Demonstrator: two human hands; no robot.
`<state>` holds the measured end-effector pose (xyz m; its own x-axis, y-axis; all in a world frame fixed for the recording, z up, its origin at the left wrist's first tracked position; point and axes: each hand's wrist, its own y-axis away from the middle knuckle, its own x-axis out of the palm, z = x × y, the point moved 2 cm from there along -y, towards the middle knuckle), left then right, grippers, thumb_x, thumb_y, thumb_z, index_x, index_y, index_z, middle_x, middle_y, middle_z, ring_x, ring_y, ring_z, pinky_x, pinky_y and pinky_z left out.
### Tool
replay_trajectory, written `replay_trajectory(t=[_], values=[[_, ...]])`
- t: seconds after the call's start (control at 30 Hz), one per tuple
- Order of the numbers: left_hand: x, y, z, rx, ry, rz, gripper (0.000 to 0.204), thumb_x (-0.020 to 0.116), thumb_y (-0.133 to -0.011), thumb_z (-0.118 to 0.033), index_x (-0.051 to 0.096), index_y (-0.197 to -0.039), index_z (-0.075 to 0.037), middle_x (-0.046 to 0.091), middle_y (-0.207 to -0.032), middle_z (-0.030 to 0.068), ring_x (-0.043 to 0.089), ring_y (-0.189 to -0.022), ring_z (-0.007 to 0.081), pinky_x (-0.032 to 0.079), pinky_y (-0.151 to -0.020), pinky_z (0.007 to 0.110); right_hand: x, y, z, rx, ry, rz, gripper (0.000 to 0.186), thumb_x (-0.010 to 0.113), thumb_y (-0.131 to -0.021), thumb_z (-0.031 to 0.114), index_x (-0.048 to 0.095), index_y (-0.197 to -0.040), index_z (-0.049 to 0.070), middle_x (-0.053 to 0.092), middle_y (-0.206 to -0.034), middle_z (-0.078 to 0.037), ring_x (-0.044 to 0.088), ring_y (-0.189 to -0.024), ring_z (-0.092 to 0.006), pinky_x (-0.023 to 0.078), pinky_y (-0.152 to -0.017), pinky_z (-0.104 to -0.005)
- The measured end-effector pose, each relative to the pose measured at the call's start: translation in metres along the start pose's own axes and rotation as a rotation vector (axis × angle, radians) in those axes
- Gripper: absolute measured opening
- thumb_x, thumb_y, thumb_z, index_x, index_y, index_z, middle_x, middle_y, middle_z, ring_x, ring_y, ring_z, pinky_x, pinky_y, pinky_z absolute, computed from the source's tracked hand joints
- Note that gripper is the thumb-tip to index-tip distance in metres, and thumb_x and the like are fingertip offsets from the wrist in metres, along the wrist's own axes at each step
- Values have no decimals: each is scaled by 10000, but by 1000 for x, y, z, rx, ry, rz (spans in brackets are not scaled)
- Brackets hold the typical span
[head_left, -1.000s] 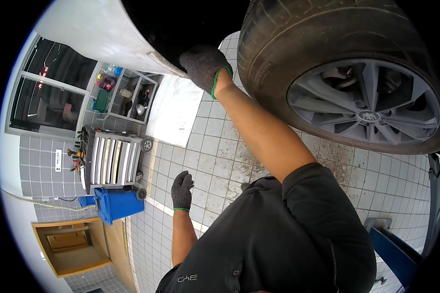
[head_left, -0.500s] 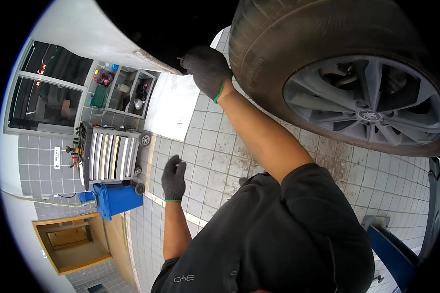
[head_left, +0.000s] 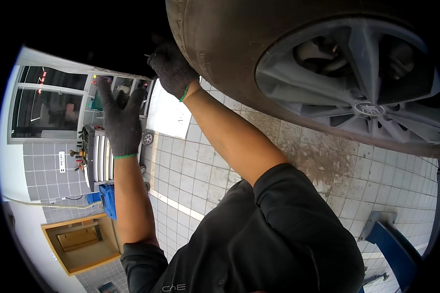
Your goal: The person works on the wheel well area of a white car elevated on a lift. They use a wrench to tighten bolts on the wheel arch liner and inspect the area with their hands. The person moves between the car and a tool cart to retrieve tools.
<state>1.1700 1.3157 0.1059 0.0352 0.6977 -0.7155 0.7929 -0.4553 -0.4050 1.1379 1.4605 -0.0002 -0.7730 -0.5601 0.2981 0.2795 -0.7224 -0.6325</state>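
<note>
My right hand [head_left: 173,73], in a dark grey knit glove with a green cuff, is reaching up into the dark wheel arch beside the car tire [head_left: 220,53]. Its fingers are curled closed, and a small pale tip pokes out at the fingertips; the rest of what they hold is hidden. My left hand [head_left: 122,122], gloved alike, is raised below the edge of the car's body panel [head_left: 83,68]. Its thumb and fingers are spread apart with nothing between them. The wheel's grey alloy rim [head_left: 369,93] faces me on the right, with brake parts showing behind the spokes.
A tool cart [head_left: 100,156] with tools on top stands at the left, partly behind my left arm. Near it are a blue bin [head_left: 108,201] and a shelf [head_left: 144,110]. A blue lift arm [head_left: 391,249] lies at the lower right over the tiled floor [head_left: 195,166].
My left hand has risen toward the body panel, its fingers spreading. The right hand sits farther left in view, still closed beside the tire. The whole view has shifted with my head.
</note>
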Motion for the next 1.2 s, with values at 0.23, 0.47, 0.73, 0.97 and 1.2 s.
replay_trajectory(t=[0.23,0.47,0.73,0.97,1.2], values=[[31,-26,13,120,-290,-180,663,691,-959,-343,419,-1519,-113,760,-1044,193,746,-1006,308,539,-912,412,4,5,-6,-198,117,57,150,650,-911,170,674,-922,22,697,-1197,-164,665,-998,-261,520,-942,-412],[33,-23,15,171,-203,-242,767,733,-934,-344,367,-1573,-129,705,-1242,213,712,-1117,334,534,-979,420,-2,9,-2,-480,261,-57,158,662,-917,166,651,-991,27,690,-1074,-138,666,-960,-253,529,-892,-423],[53,-37,8,41,-183,-246,1130,759,-861,-368,-1,-1625,-29,260,-1617,314,511,-1373,435,481,-1108,468,-20,17,5,-390,559,32,203,639,-957,217,684,-1042,38,681,-1204,-146,617,-1144,-336,443,-1045,-457],[48,-34,4,54,-259,-226,1113,746,-854,-317,2,-1619,0,402,-1517,364,564,-1320,438,470,-1104,471,5,28,-51,206,50,-166,396,570,-994,158,608,-1366,28,569,-1438,-211,566,-1275,-316,443,-1074,-463],[51,-31,6,32,-211,-238,1132,772,-859,-223,-36,-1610,29,424,-1506,357,564,-1326,429,465,-1109,453,9,18,-67,425,-374,-207,365,585,-979,133,603,-1328,28,573,-1427,-212,575,-1256,-273,473,-1048,-434]])
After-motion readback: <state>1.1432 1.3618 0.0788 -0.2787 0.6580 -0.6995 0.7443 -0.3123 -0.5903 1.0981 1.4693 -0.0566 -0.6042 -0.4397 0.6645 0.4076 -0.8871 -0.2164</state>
